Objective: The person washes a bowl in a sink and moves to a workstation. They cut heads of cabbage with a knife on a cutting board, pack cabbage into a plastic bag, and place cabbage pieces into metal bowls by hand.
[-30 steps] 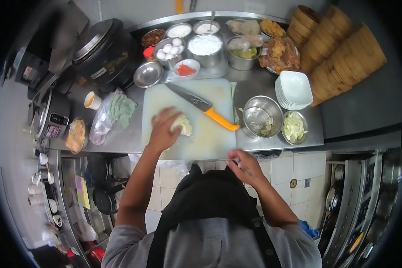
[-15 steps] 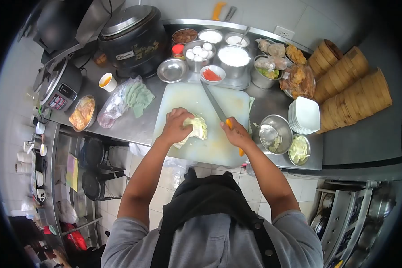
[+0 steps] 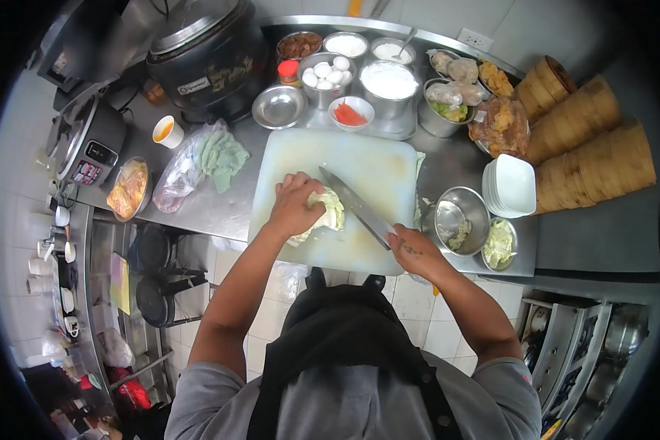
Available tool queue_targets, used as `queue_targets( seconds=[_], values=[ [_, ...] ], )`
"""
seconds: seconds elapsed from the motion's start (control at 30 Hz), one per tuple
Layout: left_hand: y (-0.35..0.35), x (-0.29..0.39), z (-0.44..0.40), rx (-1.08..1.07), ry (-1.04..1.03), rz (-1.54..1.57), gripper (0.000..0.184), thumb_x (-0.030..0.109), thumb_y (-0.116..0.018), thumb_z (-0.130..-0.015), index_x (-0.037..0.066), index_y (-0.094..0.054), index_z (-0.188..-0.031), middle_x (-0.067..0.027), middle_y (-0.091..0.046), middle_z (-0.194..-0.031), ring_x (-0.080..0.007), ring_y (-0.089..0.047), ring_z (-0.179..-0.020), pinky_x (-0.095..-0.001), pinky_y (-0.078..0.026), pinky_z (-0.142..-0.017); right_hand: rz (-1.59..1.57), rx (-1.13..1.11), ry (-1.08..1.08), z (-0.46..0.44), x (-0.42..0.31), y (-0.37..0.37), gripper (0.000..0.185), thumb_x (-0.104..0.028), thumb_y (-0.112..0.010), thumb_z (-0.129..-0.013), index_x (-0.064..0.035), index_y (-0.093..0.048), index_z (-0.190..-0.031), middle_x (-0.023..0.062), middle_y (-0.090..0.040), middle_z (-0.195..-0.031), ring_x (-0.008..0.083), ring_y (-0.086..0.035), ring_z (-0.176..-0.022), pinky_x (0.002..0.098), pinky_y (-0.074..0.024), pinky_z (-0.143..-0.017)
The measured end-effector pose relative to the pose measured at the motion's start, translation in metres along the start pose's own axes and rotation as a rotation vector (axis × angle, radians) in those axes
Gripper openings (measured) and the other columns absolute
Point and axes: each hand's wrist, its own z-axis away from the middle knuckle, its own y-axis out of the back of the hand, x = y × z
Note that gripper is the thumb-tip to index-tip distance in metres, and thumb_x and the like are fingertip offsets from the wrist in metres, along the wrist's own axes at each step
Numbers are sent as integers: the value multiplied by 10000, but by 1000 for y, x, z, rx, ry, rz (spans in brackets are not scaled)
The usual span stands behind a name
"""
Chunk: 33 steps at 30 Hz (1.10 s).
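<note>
On a white cutting board (image 3: pixel 378 161) lies a piece of cabbage (image 3: pixel 333 211), its cut side toward the right. My left hand (image 3: pixel 298 207) grips it from the left, fingers curled over its top and hiding part of it. A long kitchen knife (image 3: pixel 358 207) is in my right hand (image 3: pixel 415 252), which is closed around the handle. The blade slants up and left over the board, its tip near the cabbage's upper right. Most of the handle is covered by my fingers. Whether blade and cabbage touch, I cannot tell.
Right of the board stand a steel bowl (image 3: pixel 462 220), a bowl of cut cabbage (image 3: pixel 499 245) and stacked white dishes (image 3: pixel 509 186). Behind it are a bowl of red strips (image 3: pixel 350 114), a pot of eggs (image 3: pixel 325 75) and an empty steel bowl (image 3: pixel 279 107). Bamboo steamers (image 3: pixel 594 169) line the right.
My right hand has moved right and down, bringing the knife lower, with its tip drawn back toward the cabbage. The left hand stays on the cabbage. The whole view has shifted slightly.
</note>
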Motion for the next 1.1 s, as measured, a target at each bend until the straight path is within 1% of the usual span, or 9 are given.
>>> queue_targets(
  seconds=[0.23,0.37,0.43,0.47,0.53,0.77,0.93,1.03,1.1],
  values=[
    [0,-1,0,6,-7,35,271,187,-670,-710,134,-607,-968,-44,-517,-1045,-260,-448,-1069,-388,-337,-915,146,-132,-35,4,-23,24,319,-283,-440,-987,19,-543,-994,268,-648,-898,443,-624,-906,521,-469,-810],
    [0,-3,-4,-10,-15,39,272,187,-679,-706,130,-610,-963,-47,-520,-1033,-261,-453,-1059,-387,-339,-912,63,-163,66,-23,-3,-17,309,-265,-431,-989,23,-540,-1005,272,-649,-907,442,-625,-915,516,-474,-821],
    [-4,-3,-3,56,-66,70,268,207,-682,-690,136,-633,-944,-44,-529,-993,-258,-463,-1030,-410,-352,-885,-77,66,122,-52,7,-83,295,-251,-423,-989,21,-535,-1017,278,-648,-921,435,-625,-927,510,-478,-825],
    [-3,-2,-4,70,-66,68,268,207,-682,-690,136,-633,-944,-44,-529,-993,-258,-463,-1030,-410,-352,-885,-68,71,132,-56,-5,-81,295,-251,-423,-989,21,-535,-1017,278,-648,-921,435,-625,-927,510,-478,-825],
    [1,2,1,46,0,54,274,208,-688,-690,133,-636,-949,-50,-531,-995,-258,-465,-1034,-403,-355,-880,27,-1,-20,-59,-31,-71,301,-254,-415,-990,15,-542,-1041,277,-649,-927,428,-631,-921,507,-481,-824],
    [4,5,5,84,-59,13,251,209,-685,-708,138,-639,-944,-59,-525,-1006,-251,-466,-1030,-394,-348,-875,123,45,38,-27,-43,-11,304,-237,-403,-994,25,-548,-1042,269,-654,-894,439,-640,-863,513,-482,-814],
    [4,4,2,36,-65,10,229,194,-666,-720,137,-628,-938,-59,-516,-1001,-249,-466,-1018,-404,-346,-852,234,-143,30,-11,-53,11,276,-215,-419,-985,28,-544,-1014,259,-655,-867,439,-642,-857,502,-489,-807],
    [3,5,1,43,-68,35,219,187,-660,-720,134,-620,-929,-50,-516,-999,-250,-470,-1008,-401,-347,-848,104,-80,164,-30,-38,-22,276,-214,-427,-980,35,-544,-1009,267,-656,-871,436,-645,-868,502,-491,-806],
    [2,5,3,42,-59,27,217,183,-659,-720,133,-619,-927,-46,-517,-997,-249,-474,-1004,-399,-349,-846,103,-41,101,-54,-40,-68,277,-217,-429,-979,33,-544,-1011,267,-659,-881,434,-647,-871,502,-492,-808]
  ],
)
